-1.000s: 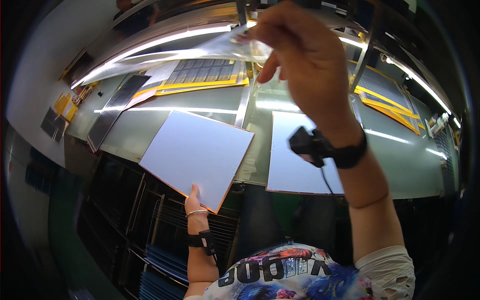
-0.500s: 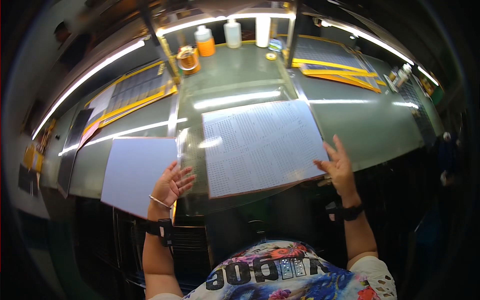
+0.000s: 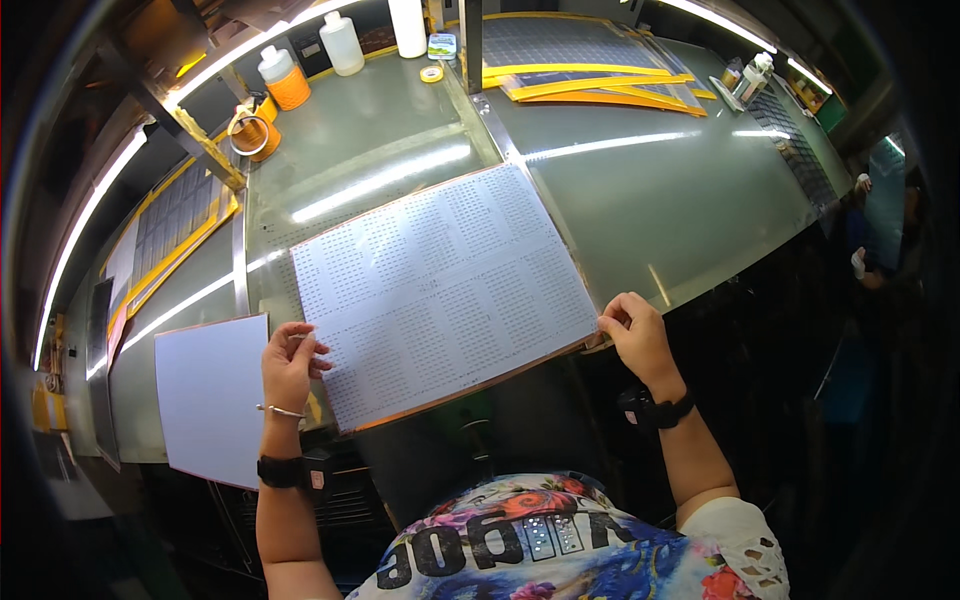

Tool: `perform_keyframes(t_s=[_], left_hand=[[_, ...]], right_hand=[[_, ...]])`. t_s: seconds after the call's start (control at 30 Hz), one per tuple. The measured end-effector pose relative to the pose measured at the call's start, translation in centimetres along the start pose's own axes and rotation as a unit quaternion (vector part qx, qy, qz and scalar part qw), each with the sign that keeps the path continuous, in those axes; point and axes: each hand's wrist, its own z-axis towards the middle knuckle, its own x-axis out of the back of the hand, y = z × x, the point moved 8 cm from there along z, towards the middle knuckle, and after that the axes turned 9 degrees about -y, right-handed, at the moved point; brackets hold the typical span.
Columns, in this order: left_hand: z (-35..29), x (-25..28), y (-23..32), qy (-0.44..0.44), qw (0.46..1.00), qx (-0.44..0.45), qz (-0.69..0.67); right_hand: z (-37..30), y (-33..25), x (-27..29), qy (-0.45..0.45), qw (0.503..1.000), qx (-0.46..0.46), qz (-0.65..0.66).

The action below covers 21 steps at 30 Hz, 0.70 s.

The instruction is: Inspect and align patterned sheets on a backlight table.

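Note:
A white panel (image 3: 440, 290) with a copper-coloured edge and rows of small dark marks lies tilted on the glass-topped table in front of me. My right hand (image 3: 638, 335) pinches its near right corner between thumb and fingers. At the left edge, my left hand (image 3: 292, 360) has its fingers loosely bent and apart, the tips just at the panel's border. A second, plain white panel (image 3: 210, 390) rests on the table to the left of that hand, partly covered by it.
Orange-filled and clear bottles (image 3: 342, 45) and an orange tape roll (image 3: 254, 135) stand at the back. Yellow-edged framed sheets (image 3: 590, 75) are stacked at the far right, others (image 3: 180, 230) at the left. A metal post (image 3: 472, 45) rises behind. Another person's hand (image 3: 860, 262) shows at the right.
My right hand has closed on the panel's corner. My left hand has come to the left edge, its fingers less spread. The view has turned, so the table appears shifted left.

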Motion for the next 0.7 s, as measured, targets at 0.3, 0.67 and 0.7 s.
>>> perform_keyframes(t_s=[0.3,0.67,0.7], left_hand=[[-0.1,-0.2,-1.1,-0.001,1.000,0.022,0.010],[9.5,3.4,-0.5,0.118,0.988,0.059,0.078],[9.6,4.1,-0.5,0.178,0.973,0.047,0.141]], right_hand=[[0.1,-0.2,0.3,-0.006,0.999,0.003,-0.041],[0.2,-1.0,-0.4,-0.027,0.992,0.041,-0.116],[0.0,-1.2,-0.5,-0.030,0.992,0.043,-0.113]])
